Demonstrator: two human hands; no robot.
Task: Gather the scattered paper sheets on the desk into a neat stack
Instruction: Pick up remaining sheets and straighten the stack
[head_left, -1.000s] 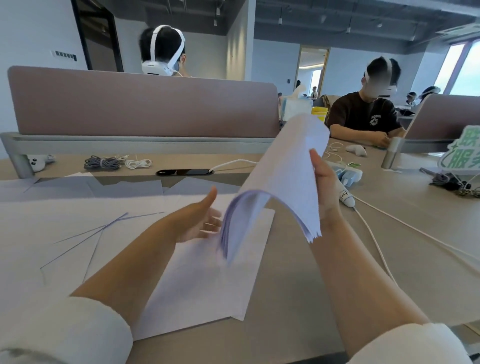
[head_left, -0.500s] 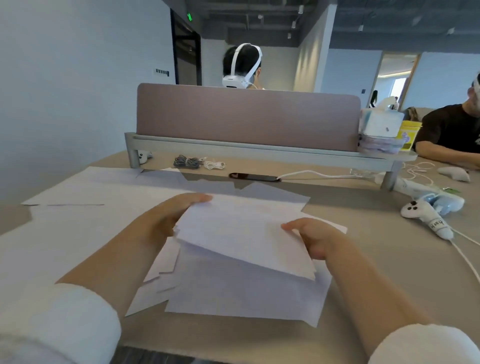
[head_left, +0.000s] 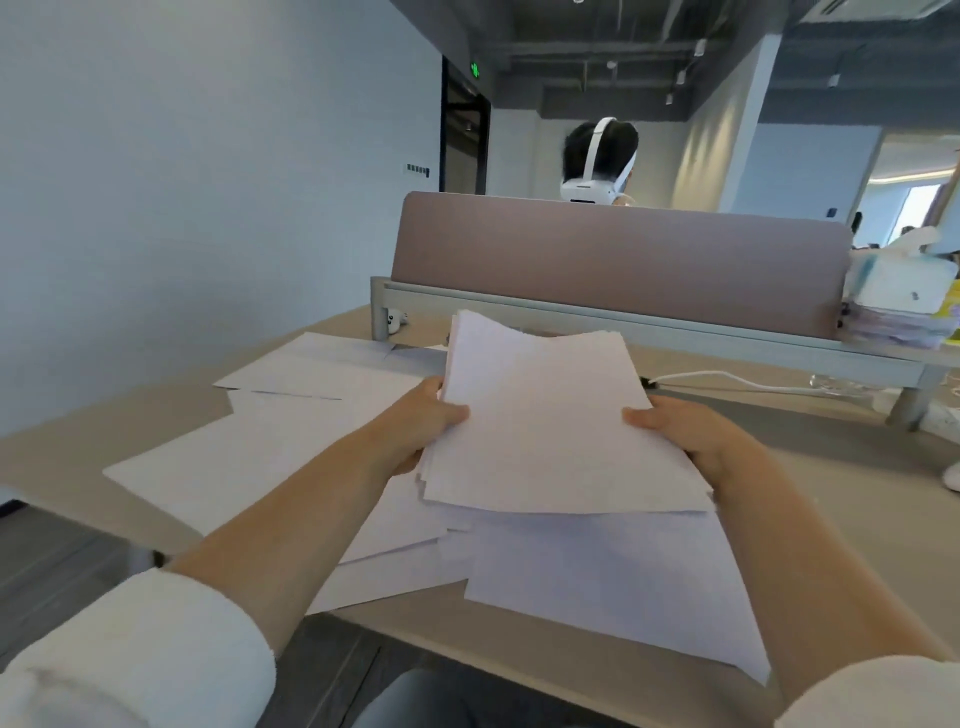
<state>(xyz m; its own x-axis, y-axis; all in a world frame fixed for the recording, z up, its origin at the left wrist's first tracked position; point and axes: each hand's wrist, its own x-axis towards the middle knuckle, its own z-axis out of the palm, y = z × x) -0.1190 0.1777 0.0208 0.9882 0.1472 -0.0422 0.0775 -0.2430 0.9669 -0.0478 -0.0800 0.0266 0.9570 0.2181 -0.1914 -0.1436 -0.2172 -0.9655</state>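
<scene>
From the head view, I had my left hand and right hand each closed in a grip on the side edges of a thick bundle of white paper sheets, lifted over the beige tabletop, its long axis running 6 to 12 o'clock. Loose white sheets lay flat toward 9 o'clock, nearer my left hand, and more lay beneath the bundle toward 6 o'clock.

Matt white paper sheets on a smooth matt desk.
</scene>
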